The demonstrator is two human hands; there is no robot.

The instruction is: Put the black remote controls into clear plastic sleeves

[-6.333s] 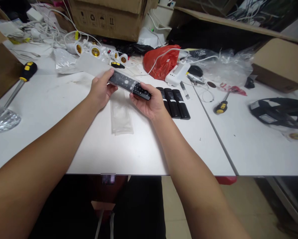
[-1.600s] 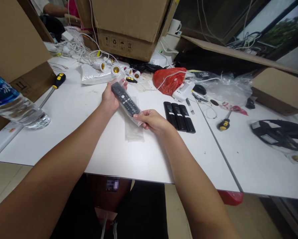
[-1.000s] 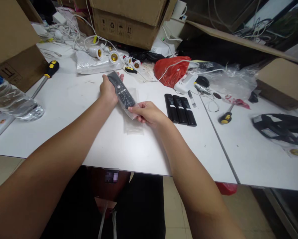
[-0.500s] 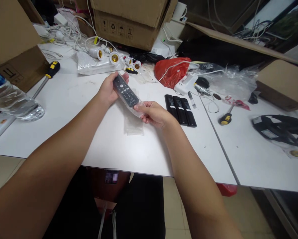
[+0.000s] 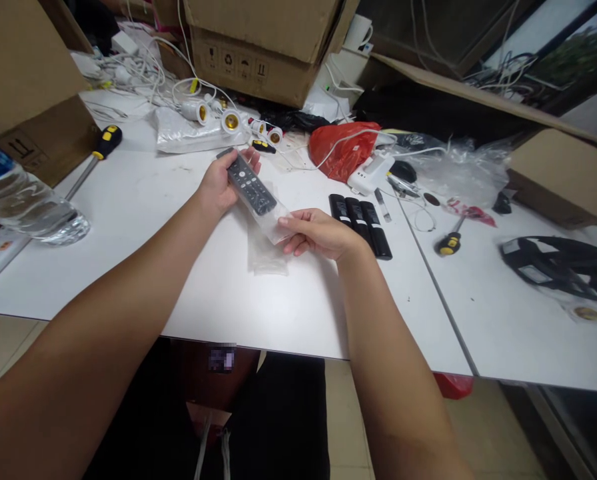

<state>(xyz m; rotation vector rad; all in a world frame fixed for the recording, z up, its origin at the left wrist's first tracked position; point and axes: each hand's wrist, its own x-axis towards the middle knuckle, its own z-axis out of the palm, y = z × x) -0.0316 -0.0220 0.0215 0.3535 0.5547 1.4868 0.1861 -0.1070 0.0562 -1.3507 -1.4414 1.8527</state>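
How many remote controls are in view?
4. One remote in the left hand, its near end in the clear sleeve pinched by the right hand; three black remotes side by side on the table beside that hand. Boxes may hide more.

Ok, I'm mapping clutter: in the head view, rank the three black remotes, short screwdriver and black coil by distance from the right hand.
1. The three black remotes, beside the right hand.
2. The short screwdriver, farther right.
3. The black coil, far right.
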